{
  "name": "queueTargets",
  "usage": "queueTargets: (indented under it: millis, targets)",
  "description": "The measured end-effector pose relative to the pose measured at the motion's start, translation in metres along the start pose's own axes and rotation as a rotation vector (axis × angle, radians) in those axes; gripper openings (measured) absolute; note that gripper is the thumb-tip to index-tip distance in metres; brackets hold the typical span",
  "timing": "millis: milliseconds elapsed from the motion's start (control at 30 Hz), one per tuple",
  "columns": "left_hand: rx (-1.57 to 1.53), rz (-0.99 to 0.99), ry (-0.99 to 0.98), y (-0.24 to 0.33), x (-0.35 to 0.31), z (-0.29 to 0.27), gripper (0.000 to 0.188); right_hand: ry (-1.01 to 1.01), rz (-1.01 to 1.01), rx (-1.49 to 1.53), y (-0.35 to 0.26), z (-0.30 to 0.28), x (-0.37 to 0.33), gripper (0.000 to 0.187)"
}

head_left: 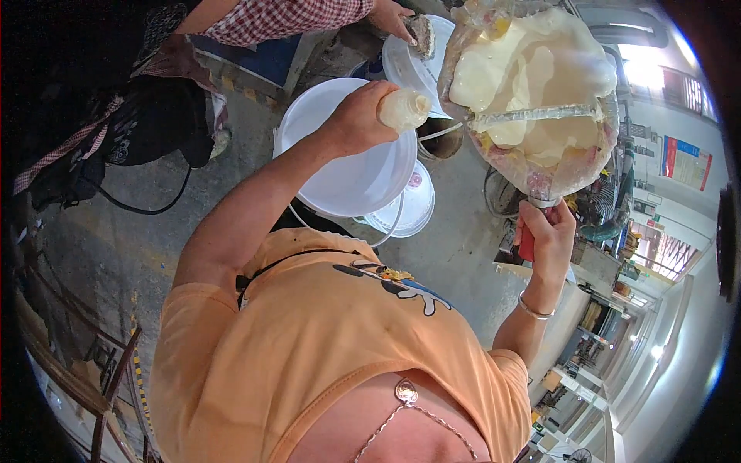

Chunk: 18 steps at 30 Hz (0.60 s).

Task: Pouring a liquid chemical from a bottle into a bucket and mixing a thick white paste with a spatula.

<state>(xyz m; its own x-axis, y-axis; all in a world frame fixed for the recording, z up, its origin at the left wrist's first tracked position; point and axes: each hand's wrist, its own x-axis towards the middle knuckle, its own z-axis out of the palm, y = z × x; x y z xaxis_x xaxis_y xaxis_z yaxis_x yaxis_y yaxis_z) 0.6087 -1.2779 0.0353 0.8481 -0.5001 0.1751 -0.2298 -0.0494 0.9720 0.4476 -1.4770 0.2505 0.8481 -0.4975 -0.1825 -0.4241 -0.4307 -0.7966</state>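
Fingers wrapped, my left hand (353, 123) holds a rounded, cream-coated, pale object (404, 109) above the rim of a large white bucket (351, 181). My right hand (546, 231) is closed round a red-handled tool (527, 245). A shiny metal collar shows above that hand, at the near rim of a coated tub (567, 179); the tool's working end cannot be made out. Thick cream-coloured liquid (540, 73) fills much of the tub. A coated bar (536, 114) lies across its opening.
At the top, another person's hand (392, 19), in a checked sleeve, grips a crusted block-like thing (422, 37) by a second white bucket (397, 65). A white lid-like round (413, 204) sits low beside the large bucket. A dark cable (147, 210) and metal railing (100, 401) are left.
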Motion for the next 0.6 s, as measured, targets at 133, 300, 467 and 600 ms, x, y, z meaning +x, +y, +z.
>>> queueTargets:
  millis: [133,300,467,600]
  targets:
    - [-0.007,-0.002,0.000,-0.0035,-0.0001,0.0014,0.064,0.001,0.020,-0.018,-0.0015,-0.0007,-0.0002,0.011]
    - [-0.019,-0.014,0.001,0.0005,-0.0017,0.0013,0.064,0.000,-0.001,-0.017,-0.0009,-0.0011,-0.0010,0.011]
    - [-0.006,-0.005,0.001,-0.0036,-0.0015,0.0039,0.064,0.000,-0.002,-0.007,0.0011,-0.0018,-0.0016,0.011]
    - [-0.020,-0.006,0.006,-0.0044,-0.0021,0.0057,0.064,0.006,0.002,-0.019,0.0010,-0.0006,-0.0024,0.011]
